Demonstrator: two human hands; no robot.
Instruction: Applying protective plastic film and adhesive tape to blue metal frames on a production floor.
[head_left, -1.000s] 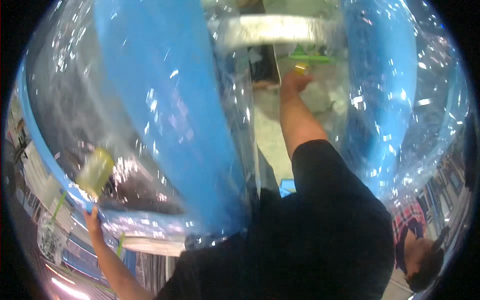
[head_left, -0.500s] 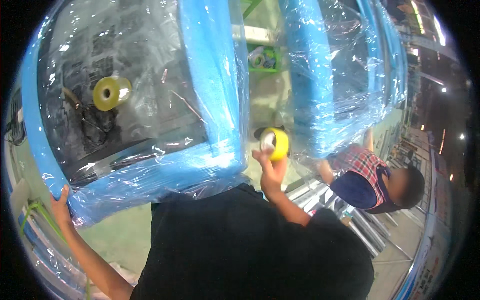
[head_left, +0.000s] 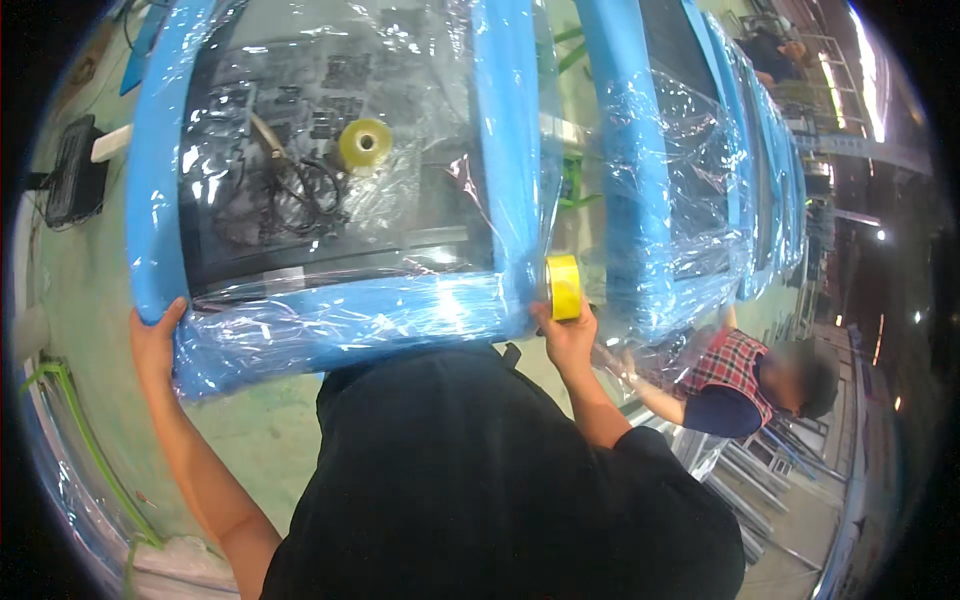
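In front of me lies a large dark panel with a thick blue padded border [head_left: 350, 318], covered in clear plastic film. Its near left corner sits between the thumb and fingers of my left hand [head_left: 156, 350]; some of those fingers are hidden. My right hand [head_left: 571, 342] is closed on a roll of yellow tape [head_left: 565, 287], held upright against the panel's near right corner. On the dark middle of the panel rest a second, yellowish tape roll [head_left: 365, 146], lying flat, and a bunched dark cord or tool [head_left: 305, 185], partly blurred by the film.
To the right stands another blue-edged, film-wrapped panel [head_left: 640, 200], with more behind it. A co-worker in a checked top [head_left: 728, 365] reaches to its near end. A black object [head_left: 76, 172] is at far left, a green metal frame [head_left: 90, 450] lower left, metal profiles [head_left: 740, 490] lower right.
The view has shifted, so the panel now appears farther right. My right hand has brought the tape roll from the gap up against the panel's corner. My left hand remains at the left corner.
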